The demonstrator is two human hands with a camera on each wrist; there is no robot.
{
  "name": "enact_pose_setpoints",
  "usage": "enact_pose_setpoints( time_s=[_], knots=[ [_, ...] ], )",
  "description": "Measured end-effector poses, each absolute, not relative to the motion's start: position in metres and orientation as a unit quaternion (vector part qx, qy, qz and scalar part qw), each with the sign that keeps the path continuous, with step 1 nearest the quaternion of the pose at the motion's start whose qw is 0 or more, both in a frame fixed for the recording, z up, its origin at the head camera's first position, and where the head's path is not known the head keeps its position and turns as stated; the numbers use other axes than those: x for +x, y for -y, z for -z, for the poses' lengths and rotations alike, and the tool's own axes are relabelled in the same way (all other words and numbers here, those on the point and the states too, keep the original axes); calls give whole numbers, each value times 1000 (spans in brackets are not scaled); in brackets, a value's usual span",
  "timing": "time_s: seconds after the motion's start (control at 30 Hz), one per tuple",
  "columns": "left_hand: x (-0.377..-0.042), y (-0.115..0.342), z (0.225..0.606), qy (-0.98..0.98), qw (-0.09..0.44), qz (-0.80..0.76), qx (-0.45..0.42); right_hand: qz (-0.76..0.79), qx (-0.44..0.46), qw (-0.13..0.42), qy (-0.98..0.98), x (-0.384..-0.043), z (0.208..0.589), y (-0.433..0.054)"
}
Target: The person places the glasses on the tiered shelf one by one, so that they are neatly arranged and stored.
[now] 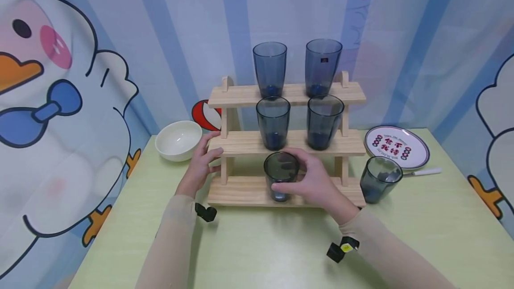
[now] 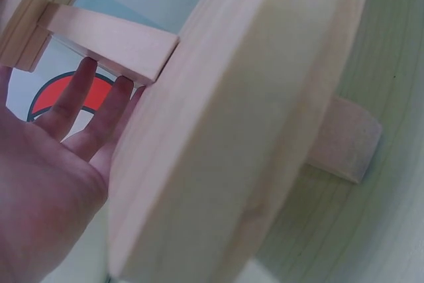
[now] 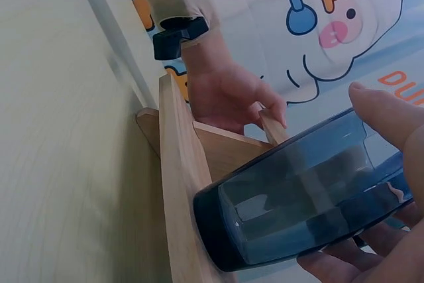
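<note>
My right hand grips a dark blue-grey drinking glass by its sides, thumb in front and fingers round the far side. The glass stands over the bottom shelf, and in the right wrist view its base meets the board. My left hand holds the left end of the three-tier wooden rack at the middle shelf. In the left wrist view, its fingertips lie against the rack's upright. Two matching glasses stand on the middle shelf and two more on the top shelf.
Another tinted glass stands on the table just right of the rack. Behind it are a patterned plate and a white-handled utensil. A white bowl sits left of the rack. A printed cloth hangs behind the table.
</note>
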State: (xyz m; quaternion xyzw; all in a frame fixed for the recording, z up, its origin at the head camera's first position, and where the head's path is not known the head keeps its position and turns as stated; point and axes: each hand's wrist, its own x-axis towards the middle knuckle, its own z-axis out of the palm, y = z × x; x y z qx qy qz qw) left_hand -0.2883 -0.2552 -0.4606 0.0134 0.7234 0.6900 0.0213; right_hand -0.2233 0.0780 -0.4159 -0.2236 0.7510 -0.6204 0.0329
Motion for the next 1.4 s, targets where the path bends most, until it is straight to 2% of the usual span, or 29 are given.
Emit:
enact_pose_setpoints(
  time_s=[1.03, 1.2, 1.4],
  knots=[
    [-287, 254, 458, -725, 18, -689, 12, 568, -237, 37, -788, -222, 416, -69],
    [-287, 254, 458, -724, 17, -690, 8, 567, -241, 49, -786, -220, 414, -72],
    [-287, 253, 458, -726, 17, -688, 7, 557, -251, 35, -791, -218, 414, -83]
  ],
)
